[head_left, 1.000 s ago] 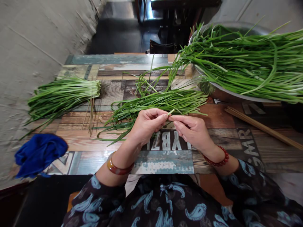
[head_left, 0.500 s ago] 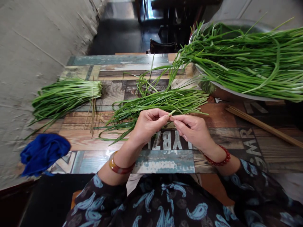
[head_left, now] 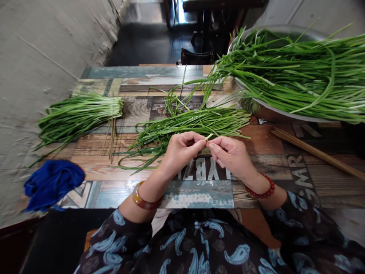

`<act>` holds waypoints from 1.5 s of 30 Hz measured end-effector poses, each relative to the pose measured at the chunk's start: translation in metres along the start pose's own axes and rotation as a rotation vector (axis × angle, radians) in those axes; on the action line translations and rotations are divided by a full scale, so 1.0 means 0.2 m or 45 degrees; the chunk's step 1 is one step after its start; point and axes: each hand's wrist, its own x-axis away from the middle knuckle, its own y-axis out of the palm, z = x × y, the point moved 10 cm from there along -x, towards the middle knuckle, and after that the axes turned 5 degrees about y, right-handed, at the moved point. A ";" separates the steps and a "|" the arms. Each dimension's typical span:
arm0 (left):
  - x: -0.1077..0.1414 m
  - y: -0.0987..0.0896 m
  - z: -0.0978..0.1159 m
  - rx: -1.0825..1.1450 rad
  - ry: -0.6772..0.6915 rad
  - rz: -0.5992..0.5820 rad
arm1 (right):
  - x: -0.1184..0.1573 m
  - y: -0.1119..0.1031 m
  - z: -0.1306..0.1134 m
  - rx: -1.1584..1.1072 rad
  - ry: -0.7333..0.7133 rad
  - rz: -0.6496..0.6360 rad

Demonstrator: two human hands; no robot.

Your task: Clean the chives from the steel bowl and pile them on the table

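Observation:
My left hand pinches the pale stem end of a garlic chive between thumb and fingers. Touching it at the fingertips is my right hand, closed in a pinch on what looks like a thin bamboo skewer, mostly hidden by the fingers and palm. Just beyond both hands lies a loose pile of chives, stems to the right. Farther left, a neat bunch of chives has its stem ends lined up, with several thin skewers at those ends.
A large metal bowl heaped with long chives stands at the back right. Bamboo sticks lie on the patterned table at right. A crumpled blue cloth sits at the left front, near the grey wall.
Both hands have shifted very slightly, still meeting at the fingertips around the chive's stem end. The piles and the bowl stay in place.

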 end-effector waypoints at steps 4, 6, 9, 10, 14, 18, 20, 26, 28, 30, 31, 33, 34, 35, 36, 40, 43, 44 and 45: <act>0.00 0.01 -0.02 0.150 -0.065 -0.041 | -0.01 0.00 -0.02 -0.051 0.012 -0.045; 0.00 0.01 -0.03 0.192 -0.093 -0.040 | -0.01 0.00 -0.04 -0.027 -0.006 -0.057; -0.01 0.00 -0.03 0.220 -0.095 -0.029 | -0.01 -0.01 -0.05 0.036 -0.013 -0.041; -0.01 0.00 -0.03 0.221 -0.084 -0.024 | -0.01 -0.01 -0.05 0.054 -0.006 -0.037; -0.01 0.00 -0.02 0.189 -0.044 -0.027 | 0.01 0.01 -0.03 0.092 -0.009 -0.037; -0.01 0.01 -0.02 0.111 0.001 -0.043 | 0.02 0.00 -0.02 0.110 -0.041 0.012; -0.01 0.03 -0.01 0.039 0.031 -0.071 | 0.02 0.00 -0.01 0.098 -0.027 0.026; 0.00 0.05 0.13 -0.303 0.379 -0.148 | 0.01 0.02 0.04 -0.099 0.073 -0.031; -0.01 0.02 0.16 -0.328 0.433 -0.170 | 0.01 0.03 0.04 -0.167 0.099 -0.058; -0.03 -0.05 0.18 -0.390 0.467 -0.081 | 0.01 0.04 0.03 -0.189 0.118 -0.087; -0.05 -0.09 0.19 -0.444 0.497 -0.013 | 0.01 0.05 0.03 -0.183 0.120 -0.101; -0.08 -0.12 0.22 -0.572 0.578 0.065 | 0.02 0.06 0.01 -0.147 0.107 -0.115; -0.10 -0.11 0.23 -0.631 0.620 0.061 | 0.02 0.06 0.00 -0.129 0.091 -0.115; -0.12 -0.08 0.24 -0.680 0.661 0.040 | 0.02 0.06 -0.01 -0.118 0.073 -0.112; -0.14 -0.05 0.24 -0.720 0.701 0.011 | 0.02 0.06 -0.01 -0.117 0.056 -0.106; -0.18 0.10 0.25 -0.979 0.896 -0.133 | 0.03 0.03 -0.04 -0.162 0.027 -0.052; -0.18 0.20 0.22 -1.214 1.005 -0.240 | 0.03 0.02 -0.06 -0.153 -0.004 -0.056; -0.18 0.22 0.21 -1.269 1.026 -0.259 | 0.03 0.03 -0.06 -0.149 -0.015 -0.065; -0.17 0.24 0.20 -1.318 1.041 -0.272 | 0.03 0.03 -0.06 -0.146 -0.023 -0.072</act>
